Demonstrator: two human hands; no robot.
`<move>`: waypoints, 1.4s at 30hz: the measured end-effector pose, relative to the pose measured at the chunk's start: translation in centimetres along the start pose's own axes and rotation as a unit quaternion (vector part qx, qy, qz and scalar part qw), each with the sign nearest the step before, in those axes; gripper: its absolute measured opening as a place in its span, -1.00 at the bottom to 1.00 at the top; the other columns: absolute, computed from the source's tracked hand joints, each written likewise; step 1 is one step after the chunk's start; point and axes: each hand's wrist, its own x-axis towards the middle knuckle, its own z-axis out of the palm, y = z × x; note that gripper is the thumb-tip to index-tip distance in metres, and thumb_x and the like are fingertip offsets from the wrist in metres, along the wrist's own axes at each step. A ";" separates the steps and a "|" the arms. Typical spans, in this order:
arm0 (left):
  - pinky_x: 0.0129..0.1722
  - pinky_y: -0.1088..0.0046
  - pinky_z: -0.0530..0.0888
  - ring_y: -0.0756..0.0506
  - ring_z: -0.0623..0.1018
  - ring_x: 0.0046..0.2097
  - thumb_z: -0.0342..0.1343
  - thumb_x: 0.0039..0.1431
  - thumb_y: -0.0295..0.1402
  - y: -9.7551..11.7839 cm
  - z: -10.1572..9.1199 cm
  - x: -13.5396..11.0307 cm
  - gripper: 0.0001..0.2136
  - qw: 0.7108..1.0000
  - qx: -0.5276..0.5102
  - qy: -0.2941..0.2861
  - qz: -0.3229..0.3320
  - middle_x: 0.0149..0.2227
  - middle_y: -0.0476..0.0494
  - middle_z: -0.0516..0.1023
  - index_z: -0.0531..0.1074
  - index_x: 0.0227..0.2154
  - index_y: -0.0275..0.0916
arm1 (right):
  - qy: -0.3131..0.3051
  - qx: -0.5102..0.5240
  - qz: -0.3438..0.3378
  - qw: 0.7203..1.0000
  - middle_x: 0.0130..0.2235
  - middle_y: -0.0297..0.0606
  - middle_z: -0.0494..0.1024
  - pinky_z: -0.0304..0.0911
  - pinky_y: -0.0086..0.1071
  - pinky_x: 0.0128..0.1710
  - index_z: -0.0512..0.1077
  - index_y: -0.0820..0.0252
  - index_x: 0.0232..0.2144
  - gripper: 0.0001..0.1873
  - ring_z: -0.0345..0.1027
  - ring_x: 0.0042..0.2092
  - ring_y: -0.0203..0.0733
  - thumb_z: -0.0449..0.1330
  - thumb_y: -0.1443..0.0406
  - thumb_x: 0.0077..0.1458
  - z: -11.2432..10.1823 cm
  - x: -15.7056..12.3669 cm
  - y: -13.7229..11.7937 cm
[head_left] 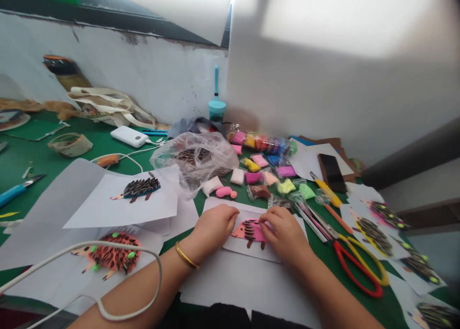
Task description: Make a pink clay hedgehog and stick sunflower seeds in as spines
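Observation:
A pink clay hedgehog [256, 230] lies on a small white paper [235, 243], with rows of dark striped sunflower seeds [247, 229] set on its front half. My right hand [285, 230] bends over the hedgehog's rear half, thumb and fingertips pinched at the pink clay; whatever is between them is hidden. At the paper's left edge, just above the hedgehog's head, my left hand [215, 227] is closed, thumb against forefinger. What it holds, if anything, cannot be made out. A clear plastic bag [196, 158] of sunflower seeds stands behind my left hand.
Small packets of coloured clay [286, 185] lie beyond my hands. Scissors [359, 262] with red and yellow handles rest at right, near finished hedgehog pictures [373, 235] and a phone [331, 171]. A white cable [158, 266] loops over the papers at left, near another hedgehog picture [138, 189].

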 end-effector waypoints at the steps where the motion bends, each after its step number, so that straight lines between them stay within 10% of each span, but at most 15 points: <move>1: -0.11 0.34 0.43 -0.16 0.56 -0.10 -0.07 0.30 -0.35 0.0 0.1 -0.1 -0.73 1.000 0.029 -0.005 0.004 -0.14 -0.11 0.60 0.54 -0.12 -0.13 | 0.001 -0.006 -0.002 1.000 -0.29 -0.22 0.47 0.19 -0.27 -0.17 0.51 0.16 -0.34 -0.85 0.31 -0.20 -0.12 0.14 0.40 0.15 0.1 0.0 0.0; 42: -0.27 0.37 0.40 -0.15 0.54 -0.26 -0.07 0.29 -0.40 1.2 -0.6 -0.4 -0.74 0.986 0.154 -0.067 0.010 -0.29 -0.16 0.53 0.53 -0.16 -0.17 | -0.004 -0.051 -0.019 0.998 -0.29 -0.21 0.47 0.08 -0.27 -0.19 0.51 0.16 -0.31 -0.87 0.27 -0.20 -0.12 0.14 0.33 0.22 0.3 0.0 -0.5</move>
